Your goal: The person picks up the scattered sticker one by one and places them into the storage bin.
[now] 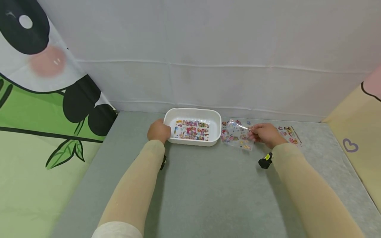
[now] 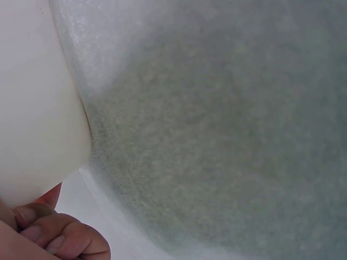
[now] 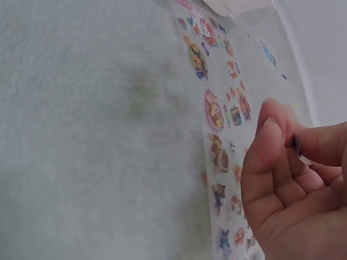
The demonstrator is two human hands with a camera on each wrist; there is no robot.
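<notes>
While the curled fingers of my left hand [image 1: 159, 131] grip the left end of the white tray [image 1: 190, 142], my right hand [image 1: 266, 135] pinches the right side of a clear sticker sheet [image 1: 238, 134], just right of the tray. Thin film, it should prove light, floppy, slippery and easily creased, best held by its edge; it looks glossy, transparent, dotted with small multicoloured figures.
</notes>
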